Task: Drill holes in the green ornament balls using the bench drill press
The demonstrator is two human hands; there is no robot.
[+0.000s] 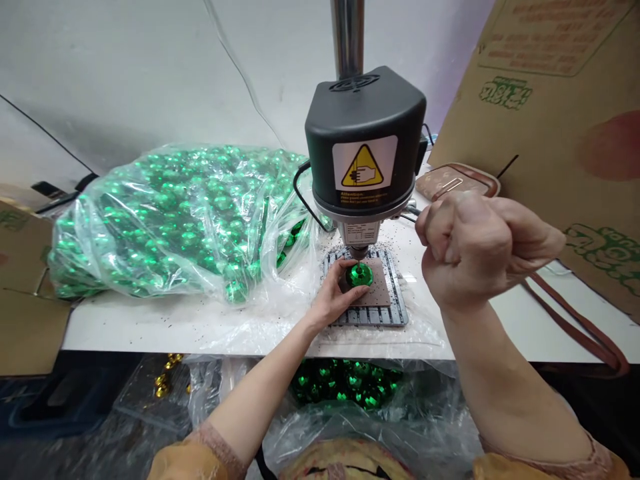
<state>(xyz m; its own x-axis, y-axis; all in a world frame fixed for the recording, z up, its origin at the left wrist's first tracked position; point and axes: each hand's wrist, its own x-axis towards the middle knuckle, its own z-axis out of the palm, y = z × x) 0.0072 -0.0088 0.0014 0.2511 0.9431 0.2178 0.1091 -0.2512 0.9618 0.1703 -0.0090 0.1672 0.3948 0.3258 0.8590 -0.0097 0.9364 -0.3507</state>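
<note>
My left hand pinches a shiny green faceted ornament between thumb and fingers. The ornament rests on a small brown board on the slotted grey base of a bench drill press. From the chuck a thin bit comes down to the ornament's middle; whether it has entered cannot be made out. My right hand is closed in a fist, raised beside the drill head. Whatever it grips is hidden by the fingers.
A clear plastic bag of green ornaments lies to the left. Below the table edge, an open bag holds more green ornaments. Several gold pieces sit lower left. Cardboard boxes and a strapped brown purse are right. Dark shavings surround the base.
</note>
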